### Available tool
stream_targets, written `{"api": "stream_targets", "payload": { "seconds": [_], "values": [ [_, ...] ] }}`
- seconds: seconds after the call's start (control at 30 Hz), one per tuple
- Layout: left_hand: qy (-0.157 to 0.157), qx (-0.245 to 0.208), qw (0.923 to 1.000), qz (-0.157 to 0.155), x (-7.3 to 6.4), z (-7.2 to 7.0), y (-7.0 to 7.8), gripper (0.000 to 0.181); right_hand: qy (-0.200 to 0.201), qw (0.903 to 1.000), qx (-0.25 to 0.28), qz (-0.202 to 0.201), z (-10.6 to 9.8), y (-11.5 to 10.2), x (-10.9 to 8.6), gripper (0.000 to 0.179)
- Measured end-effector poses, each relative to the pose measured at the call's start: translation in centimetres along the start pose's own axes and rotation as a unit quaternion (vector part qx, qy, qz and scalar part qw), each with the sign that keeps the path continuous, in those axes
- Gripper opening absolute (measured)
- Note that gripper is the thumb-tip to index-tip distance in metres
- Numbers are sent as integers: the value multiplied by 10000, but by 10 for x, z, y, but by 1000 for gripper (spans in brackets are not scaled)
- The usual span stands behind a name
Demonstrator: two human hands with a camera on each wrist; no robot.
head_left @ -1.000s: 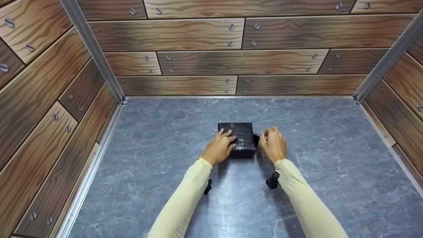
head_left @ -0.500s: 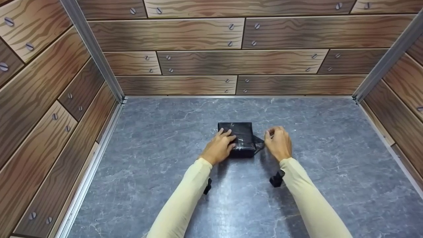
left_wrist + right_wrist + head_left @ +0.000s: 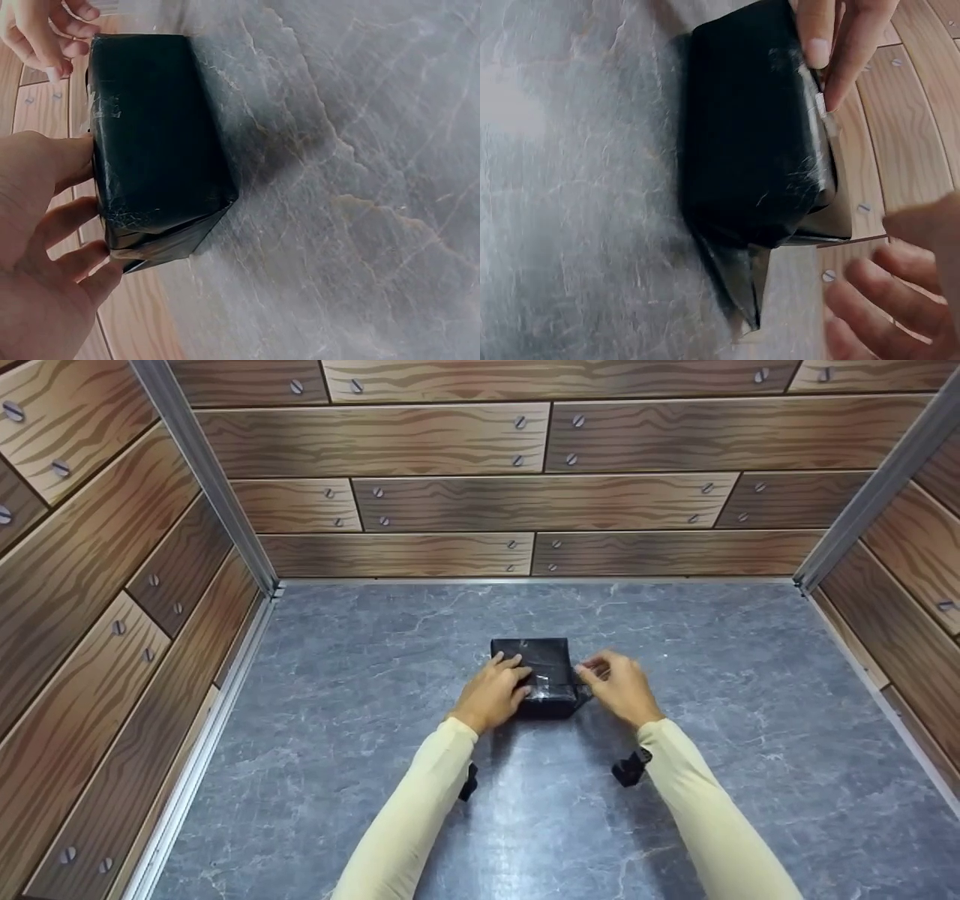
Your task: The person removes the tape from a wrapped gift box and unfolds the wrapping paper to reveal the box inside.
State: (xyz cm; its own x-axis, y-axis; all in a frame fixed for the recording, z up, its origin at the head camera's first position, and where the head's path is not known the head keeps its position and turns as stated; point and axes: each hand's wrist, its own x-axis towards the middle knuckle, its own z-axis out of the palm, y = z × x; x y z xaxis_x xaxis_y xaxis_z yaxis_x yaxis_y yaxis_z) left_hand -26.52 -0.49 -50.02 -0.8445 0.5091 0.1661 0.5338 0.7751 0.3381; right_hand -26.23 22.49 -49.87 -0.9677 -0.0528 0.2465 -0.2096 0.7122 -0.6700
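Note:
A box-shaped package (image 3: 550,660) wrapped in shiny black sheeting lies on the grey marbled surface, with clear tape across its top. My left hand (image 3: 491,690) rests on the package's left part with spread fingers; in the left wrist view its fingertips touch the upper edge. Off the right end sticks a loose folded flap (image 3: 739,281) of the wrapping, pointed at its tip. My right hand (image 3: 622,686) is beside that end. In the right wrist view its blurred fingers (image 3: 885,300) are loosely bent and apart from the flap, holding nothing visible.
Wood-patterned panels with printed screws form the back wall (image 3: 450,502), left wall (image 3: 97,660) and right wall (image 3: 900,607). Metal strips edge the marbled surface (image 3: 360,660). A small black device (image 3: 630,767) sits on the right wrist.
My right hand first drew the flap outward to the right, then let it go and came back toward the package. The left hand has stayed in place on the package.

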Motion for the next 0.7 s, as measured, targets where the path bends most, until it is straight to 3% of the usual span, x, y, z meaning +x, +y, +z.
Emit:
{"api": "stream_targets", "payload": {
  "seconds": [0.2,0.33,0.47,0.7],
  "values": [
    [51,39,10000,-19,3,-5,-2,40,-719,9971,202,-116,5,-5,-4,45],
    [-69,220,9997,-85,2,-6,-2,40,-945,9946,-4,-436,10,-7,-7,49],
    [-230,470,9985,-162,1,-5,0,40,-820,9944,-248,-622,12,-6,-8,41],
    [-381,678,9965,-305,-1,-6,3,43,-336,9966,-487,-573,12,-2,-8,35]
  ]
}}
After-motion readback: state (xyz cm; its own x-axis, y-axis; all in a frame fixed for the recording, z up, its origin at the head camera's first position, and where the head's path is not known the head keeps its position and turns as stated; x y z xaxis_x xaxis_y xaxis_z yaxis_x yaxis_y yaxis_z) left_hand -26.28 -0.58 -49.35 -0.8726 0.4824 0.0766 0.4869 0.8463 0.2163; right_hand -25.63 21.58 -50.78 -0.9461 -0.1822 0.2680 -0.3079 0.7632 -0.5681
